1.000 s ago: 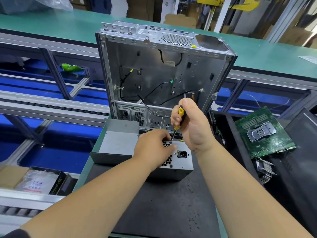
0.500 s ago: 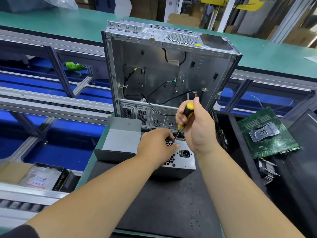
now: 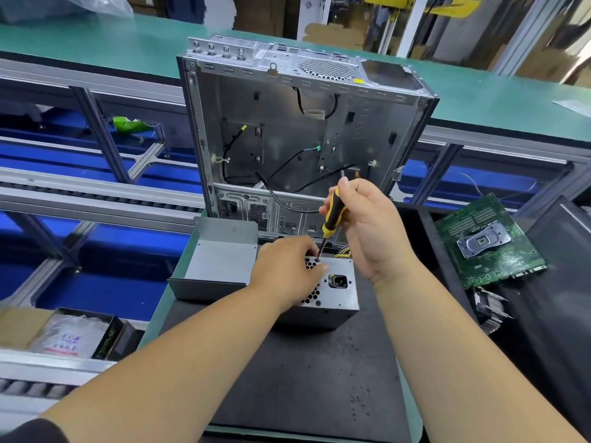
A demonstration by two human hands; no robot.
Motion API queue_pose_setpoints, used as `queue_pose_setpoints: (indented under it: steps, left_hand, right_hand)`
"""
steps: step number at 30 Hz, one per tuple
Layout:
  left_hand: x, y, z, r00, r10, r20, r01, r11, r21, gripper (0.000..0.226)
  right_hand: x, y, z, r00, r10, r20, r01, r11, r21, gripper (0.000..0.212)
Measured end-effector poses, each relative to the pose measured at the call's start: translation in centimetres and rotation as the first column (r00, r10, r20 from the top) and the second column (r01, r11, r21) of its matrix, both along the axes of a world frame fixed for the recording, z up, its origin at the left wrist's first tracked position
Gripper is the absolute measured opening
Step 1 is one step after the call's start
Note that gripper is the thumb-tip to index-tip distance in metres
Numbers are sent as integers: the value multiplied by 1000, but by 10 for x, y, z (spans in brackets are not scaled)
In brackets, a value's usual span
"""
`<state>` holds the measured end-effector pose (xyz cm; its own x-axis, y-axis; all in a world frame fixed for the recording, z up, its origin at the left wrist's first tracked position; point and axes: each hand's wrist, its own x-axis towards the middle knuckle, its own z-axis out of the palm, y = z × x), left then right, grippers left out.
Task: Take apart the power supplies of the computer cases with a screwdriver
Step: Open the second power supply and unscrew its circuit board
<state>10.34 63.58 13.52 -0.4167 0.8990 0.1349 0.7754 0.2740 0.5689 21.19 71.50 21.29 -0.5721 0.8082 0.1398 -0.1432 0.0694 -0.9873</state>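
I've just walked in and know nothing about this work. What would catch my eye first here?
Two bare hands at the centre: the right hand grips a yellow-and-black screwdriver, tip down on a grey power supply, which the left hand steadies. Behind stands an open, gutted computer case. A green circuit board lies to the right.

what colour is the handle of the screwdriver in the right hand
Black with yellow, on the slim screwdriver gripped by the right hand; only the head view shows it.
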Motion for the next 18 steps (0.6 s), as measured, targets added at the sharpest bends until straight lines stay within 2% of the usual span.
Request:
queue_pose_setpoints:
  steps: [2,6,9,13,15,18]
  left_hand:
    - [2,0,-2,1000,-6,2,6,1000,2,21]
    - [3,0,-2,1000,-6,10,6,1000,21,21]
    - [2,-1,-3,1000,8,6,-8,1000,17,22]
    - [0,3,0,999,-9,-50,3,993,-114,23]
    - [-3,9,5,997,-34,-66,17,973,-229,31]
    - [-4,17,7,996,-57,-75,27,936,-351,57]
  right_hand:
    - [-1,-1,0,1000,6,-24,-7,1000,-26,29]
    - [-8,-7,-4,984,48,-173,-71,989,-129,50]
    - [-12,-9,-6,967,74,-245,-111,984,-142,54]
    - [-10,-6,-5,982,97,-161,-113,989,-92,25]
    - [-7,-6,-6,989,106,-105,-111,993,-41,24]
    - [-2,-5,-4,996,82,-39,-83,996,-28,23]
